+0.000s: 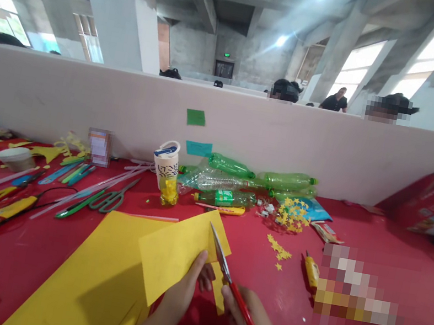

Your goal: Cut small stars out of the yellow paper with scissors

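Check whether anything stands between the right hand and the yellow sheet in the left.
Only the red-handled scissors, held in the right hand, their blades over the yellow sheet. Left of the blades, the left hand's thumb lies on the sheet; a narrow yellow strip shows between the hands.

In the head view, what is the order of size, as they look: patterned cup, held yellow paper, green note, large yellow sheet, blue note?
1. Large yellow sheet
2. Held yellow paper
3. Patterned cup
Last: green note and blue note, too alike to rank.
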Action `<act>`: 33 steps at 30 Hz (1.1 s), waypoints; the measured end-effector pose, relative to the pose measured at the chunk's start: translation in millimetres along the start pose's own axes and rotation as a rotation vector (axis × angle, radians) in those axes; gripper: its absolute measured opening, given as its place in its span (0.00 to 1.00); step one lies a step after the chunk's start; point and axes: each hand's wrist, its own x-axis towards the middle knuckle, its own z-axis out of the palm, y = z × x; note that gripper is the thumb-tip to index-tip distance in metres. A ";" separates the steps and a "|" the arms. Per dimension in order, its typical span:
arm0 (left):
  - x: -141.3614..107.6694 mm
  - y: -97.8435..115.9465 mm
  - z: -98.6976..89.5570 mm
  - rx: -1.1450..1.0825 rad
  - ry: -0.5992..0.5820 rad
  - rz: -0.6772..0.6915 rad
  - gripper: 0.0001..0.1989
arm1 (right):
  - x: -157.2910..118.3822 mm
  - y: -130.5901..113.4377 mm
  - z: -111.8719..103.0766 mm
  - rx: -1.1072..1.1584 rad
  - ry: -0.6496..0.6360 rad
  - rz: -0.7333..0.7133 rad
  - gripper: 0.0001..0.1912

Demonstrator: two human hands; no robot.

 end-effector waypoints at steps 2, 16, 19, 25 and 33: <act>0.3 0.3 -0.4 0.003 0.005 0.005 0.26 | 0.6 0.3 1.2 0.010 -0.003 0.006 0.30; -8.3 2.0 6.1 0.058 0.013 0.017 0.26 | 2.0 3.8 -0.9 0.051 -0.019 0.008 0.27; -7.1 1.1 5.9 0.072 0.013 0.012 0.27 | 0.9 0.5 -1.1 0.051 -0.023 0.020 0.28; -7.7 0.4 9.4 0.050 -0.067 -0.026 0.29 | 0.7 -0.5 -5.9 0.048 -0.034 0.011 0.28; -8.4 -6.9 10.4 0.001 -0.067 -0.127 0.29 | 9.5 9.6 -6.3 0.101 0.022 0.143 0.28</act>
